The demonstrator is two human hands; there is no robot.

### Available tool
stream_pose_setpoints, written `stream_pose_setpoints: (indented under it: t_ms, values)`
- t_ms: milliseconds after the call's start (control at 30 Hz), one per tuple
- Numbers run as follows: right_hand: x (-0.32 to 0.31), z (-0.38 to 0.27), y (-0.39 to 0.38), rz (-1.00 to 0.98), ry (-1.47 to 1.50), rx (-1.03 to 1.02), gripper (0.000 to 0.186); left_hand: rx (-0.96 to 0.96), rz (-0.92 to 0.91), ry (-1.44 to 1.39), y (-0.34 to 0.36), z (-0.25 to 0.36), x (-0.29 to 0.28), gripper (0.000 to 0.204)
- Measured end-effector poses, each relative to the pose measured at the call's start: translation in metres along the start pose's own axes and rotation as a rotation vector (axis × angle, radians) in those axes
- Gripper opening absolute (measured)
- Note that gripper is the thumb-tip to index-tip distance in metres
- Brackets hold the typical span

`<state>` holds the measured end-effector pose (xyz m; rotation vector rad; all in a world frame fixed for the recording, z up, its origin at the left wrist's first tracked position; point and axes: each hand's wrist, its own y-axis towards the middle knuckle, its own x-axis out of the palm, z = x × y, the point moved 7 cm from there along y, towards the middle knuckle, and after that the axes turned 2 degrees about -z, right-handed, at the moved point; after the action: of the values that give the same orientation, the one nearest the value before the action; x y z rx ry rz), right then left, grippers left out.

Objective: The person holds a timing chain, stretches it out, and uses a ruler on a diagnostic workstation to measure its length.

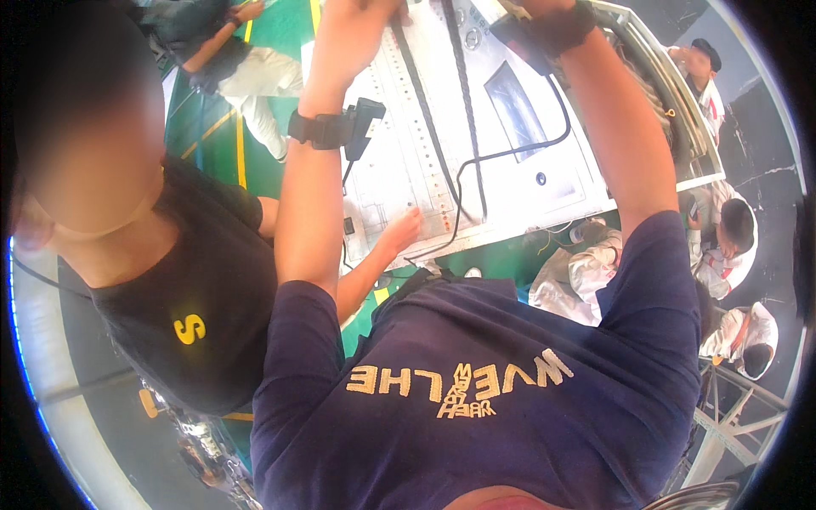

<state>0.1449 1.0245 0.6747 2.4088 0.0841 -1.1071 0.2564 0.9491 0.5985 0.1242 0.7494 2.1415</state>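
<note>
Flat white metal panel with rows of small holes (399, 161) lies at twelve o'clock, ahead of me, black cables crossing it. My left hand (353, 34) rests on its top edge, my right hand (544, 7) at one o'clock, mostly out of frame; how open either grip is, I can't tell. A neighbour's hand (404, 229) touches the panel's near edge. At nine o'clock, a person in a black T-shirt (187, 306).

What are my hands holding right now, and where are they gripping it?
Cannot be told: the left hand and right hand reach up to the white panel and run off the top edge of the picture.
</note>
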Motion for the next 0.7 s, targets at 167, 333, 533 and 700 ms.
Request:
stream_pose_setpoints:
  t_ms: [167, 333, 533, 700]
  values:
    - [0.023, 0.055, 0.006, 0.020, 0.091, 0.143, 0.033, -0.181, -0.076, 0.145, 0.009, -0.048, -0.010, 0.020]
    - [0.006, 0.074, 0.042, 0.208, -0.116, -0.010, 0.029, -0.099, -0.096, 0.518, 0.060, -0.054, -0.041, 0.027]
    - [-0.005, 0.074, 0.071, 0.367, -0.267, -0.120, 0.024, 0.053, 0.033, 0.827, 0.082, -0.050, -0.071, 0.030]
    - [0.103, 0.162, 0.025, 0.051, -0.366, 0.083, 0.044, -0.034, 0.031, 0.803, 0.013, -0.136, -0.048, 0.029]
